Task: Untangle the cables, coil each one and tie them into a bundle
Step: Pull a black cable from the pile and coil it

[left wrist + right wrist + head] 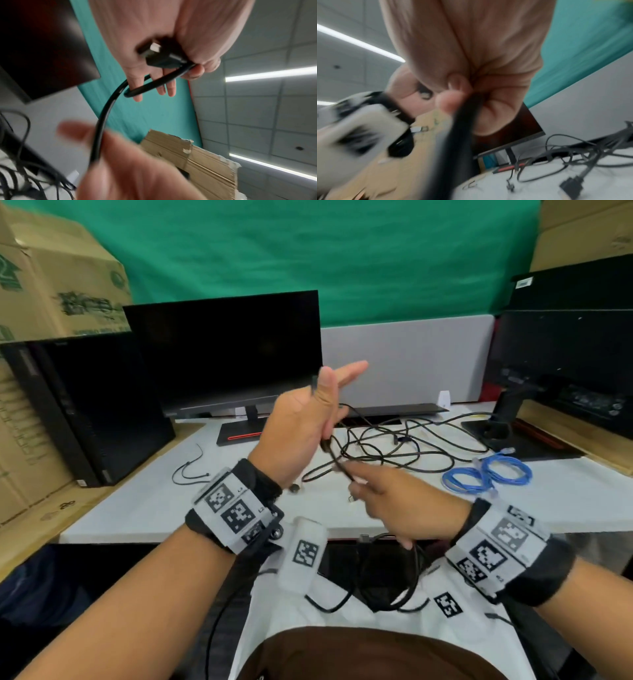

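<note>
Green cloth hangs behind a white bench (144, 508) carrying two dark monitors, a tangle of black cables (387, 440) and a coiled blue cable (486, 475). Raised above it, the left hand (301, 422) pins a black cable's plug (161, 55) under its thumb, fingers straight. From there the black cable (102, 121) runs down to the right hand (390, 501), which pinches it between thumb and fingers.

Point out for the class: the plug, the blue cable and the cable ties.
plug (160, 56), left wrist view, its black body.
blue cable (488, 474), head view, where its loops meet.
cable ties (186, 470), head view, the curved strap.
</note>
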Motion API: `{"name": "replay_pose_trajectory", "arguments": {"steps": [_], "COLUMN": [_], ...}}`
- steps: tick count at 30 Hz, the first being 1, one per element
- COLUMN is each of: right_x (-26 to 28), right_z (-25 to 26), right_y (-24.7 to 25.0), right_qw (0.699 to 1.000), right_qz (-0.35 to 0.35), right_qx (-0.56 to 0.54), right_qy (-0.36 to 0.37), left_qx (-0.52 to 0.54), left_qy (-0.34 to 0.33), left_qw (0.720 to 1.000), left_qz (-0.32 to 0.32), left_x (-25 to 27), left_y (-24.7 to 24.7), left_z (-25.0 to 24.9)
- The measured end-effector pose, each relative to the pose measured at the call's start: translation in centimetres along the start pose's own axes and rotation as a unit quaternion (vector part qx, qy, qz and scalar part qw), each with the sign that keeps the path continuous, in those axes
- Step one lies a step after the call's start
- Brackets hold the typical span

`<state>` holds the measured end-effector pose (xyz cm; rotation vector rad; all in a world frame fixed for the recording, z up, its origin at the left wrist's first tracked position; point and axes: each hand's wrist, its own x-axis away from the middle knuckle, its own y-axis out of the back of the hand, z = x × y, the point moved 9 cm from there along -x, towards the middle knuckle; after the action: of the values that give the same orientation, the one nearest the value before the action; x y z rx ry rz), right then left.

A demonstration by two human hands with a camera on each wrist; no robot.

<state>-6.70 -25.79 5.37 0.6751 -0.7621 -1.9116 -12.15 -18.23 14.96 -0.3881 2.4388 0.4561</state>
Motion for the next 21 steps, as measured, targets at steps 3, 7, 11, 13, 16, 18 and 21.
{"name": "replay_pose_trajectory", "arguments": {"steps": [3, 7, 11, 13, 16, 18, 21], "right_x": [0.9, 3.5, 6.3, 6.7, 7.2, 6.3, 4.2], "right_z": [2.1, 6.3, 9.9, 11.0, 10.8, 7.9, 3.0], "right_y": [-1.4, 0.6, 3.6, 6.3, 11.5, 13.9, 14.1], "right_qw": [0.991, 0.979, 0.983, 0.982, 0.946, 0.925, 0.92], "right_qz": [0.043, 0.083, 0.089, 0.012, -0.203, -0.299, -0.324], "right_qx": [0.12, 0.173, 0.092, 0.042, -0.007, -0.073, -0.187], "right_qy": [0.034, 0.071, 0.132, 0.183, 0.252, 0.221, 0.117], "left_qx": [-0.159, -0.3, -0.324, -0.268, -0.114, 0.0, 0.086], "left_qy": [-0.018, 0.004, 0.053, 0.051, 0.089, 0.111, 0.108], "left_qw": [0.987, 0.953, 0.944, 0.962, 0.989, 0.989, 0.974], "left_qz": [-0.031, -0.043, -0.027, -0.02, 0.036, 0.099, 0.182], "left_x": [-0.2, 0.5, 1.0, 1.1, 1.2, 1.5, 2.3], "left_y": [3.1, 5.4, 6.0, 5.3, 2.8, 0.3, -2.9], "left_z": [1.1, 4.1, 6.3, 6.1, 5.2, 3.9, 1.7]}}
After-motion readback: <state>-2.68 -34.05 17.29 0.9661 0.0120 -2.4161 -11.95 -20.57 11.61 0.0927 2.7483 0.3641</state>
